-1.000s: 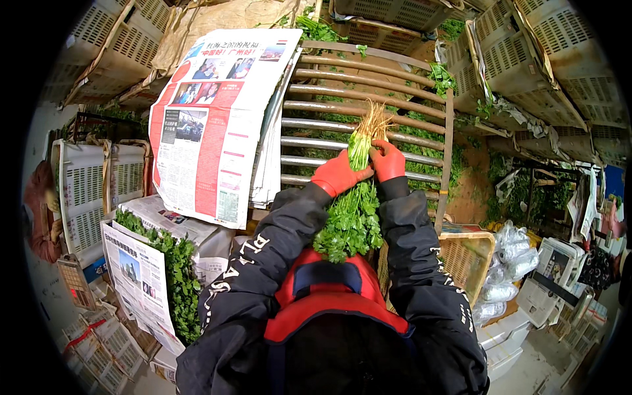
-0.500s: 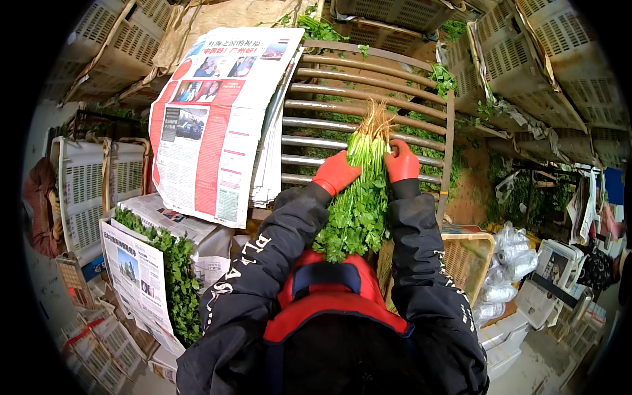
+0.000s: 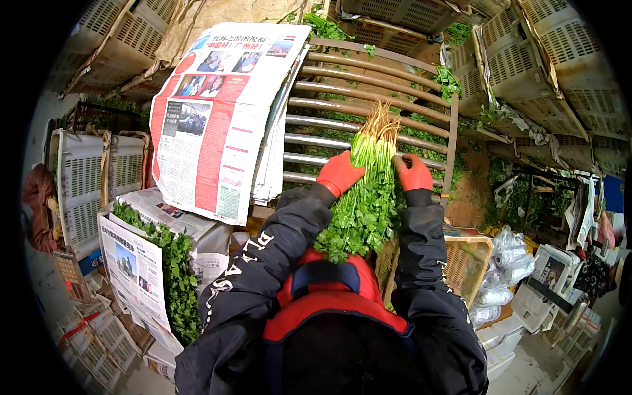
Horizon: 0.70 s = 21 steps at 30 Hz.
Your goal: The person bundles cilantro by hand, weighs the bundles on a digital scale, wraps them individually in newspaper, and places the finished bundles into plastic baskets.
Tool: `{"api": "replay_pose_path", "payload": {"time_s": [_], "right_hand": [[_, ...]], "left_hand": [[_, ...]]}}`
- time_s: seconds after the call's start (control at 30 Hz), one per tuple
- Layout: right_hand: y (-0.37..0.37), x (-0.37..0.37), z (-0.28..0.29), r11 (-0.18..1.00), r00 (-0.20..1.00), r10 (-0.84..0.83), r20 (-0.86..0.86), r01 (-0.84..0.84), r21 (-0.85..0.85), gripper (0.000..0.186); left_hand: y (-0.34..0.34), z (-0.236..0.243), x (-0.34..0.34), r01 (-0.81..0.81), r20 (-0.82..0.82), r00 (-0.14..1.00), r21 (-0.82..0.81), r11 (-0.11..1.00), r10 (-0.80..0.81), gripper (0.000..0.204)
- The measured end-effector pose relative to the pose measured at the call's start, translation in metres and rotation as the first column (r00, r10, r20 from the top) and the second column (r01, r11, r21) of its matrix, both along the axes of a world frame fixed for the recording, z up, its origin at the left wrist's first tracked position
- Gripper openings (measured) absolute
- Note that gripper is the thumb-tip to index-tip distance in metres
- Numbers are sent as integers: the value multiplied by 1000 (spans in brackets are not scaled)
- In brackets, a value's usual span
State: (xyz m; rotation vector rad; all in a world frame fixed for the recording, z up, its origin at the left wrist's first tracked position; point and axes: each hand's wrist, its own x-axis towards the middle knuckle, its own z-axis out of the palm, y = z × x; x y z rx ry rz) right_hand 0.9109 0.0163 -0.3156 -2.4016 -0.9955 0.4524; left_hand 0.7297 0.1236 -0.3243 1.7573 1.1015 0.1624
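A bunch of leafy celery-like greens (image 3: 365, 207) lies over the near part of a metal slatted rack (image 3: 322, 105), its pale stems and brown roots pointing away from me and its leaves toward my apron (image 3: 336, 296). My left hand (image 3: 340, 173), in a red glove, is closed around the left side of the stems. My right hand (image 3: 414, 172), also red-gloved, is at the right edge of the bunch. Its thumb lies against the stems, with a gap between thumb and curled fingers.
Stacked newspapers (image 3: 204, 125) cover the rack's left side. Below them, more greens (image 3: 178, 283) stand wrapped in newspaper. Plastic crates (image 3: 540, 66) surround the work place. A yellowish basket (image 3: 467, 266) and plastic-wrapped rolls (image 3: 503, 270) stand at the right.
The bunch has shifted slightly right. My right hand has moved right and a little lower, its fingers looser against the stems; my left hand keeps its grip.
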Motion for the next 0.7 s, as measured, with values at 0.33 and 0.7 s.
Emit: {"api": "replay_pose_path", "payload": {"time_s": [0.33,0.7], "right_hand": [[22,-18,6,968,986,129,104,-147,201,33],[59,-4,-12,813,838,484,252,-538,225,16]], "left_hand": [[6,-19,-7,43,165,986,-132,990,-20,45],[13,-32,-8,91,206,977,-172,981,-54,44]]}}
